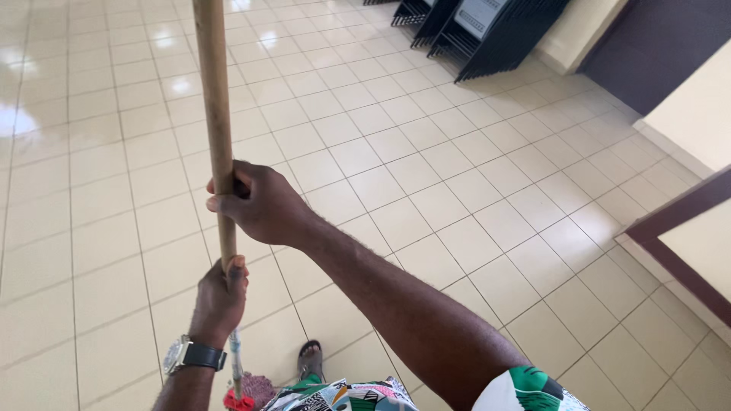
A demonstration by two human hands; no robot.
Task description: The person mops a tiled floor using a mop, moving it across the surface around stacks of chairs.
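A long round brown wooden pole [217, 129] stands nearly upright in the left-centre of the frame, its top cut off by the upper edge. The right hand [259, 204] is wrapped firmly around it at mid-frame, fingers closed on the wood. Just below, the left hand [221, 297], with a dark-strapped wristwatch [190, 355], is clenched around the same pole. At the bottom edge the pole ends in a red fitting with pinkish mop strands [247, 392], mostly cut off and hard to make out. Beside it a sandalled foot [310, 361] peeks above a patterned green, white and black garment [426, 394]. A glossy cream tiled floor [457, 190] spreads wide to the left and centre. Stacked black folded chairs [487, 34] lean at the upper right, and a dark-trimmed cream wall [685, 228] closes the right edge.
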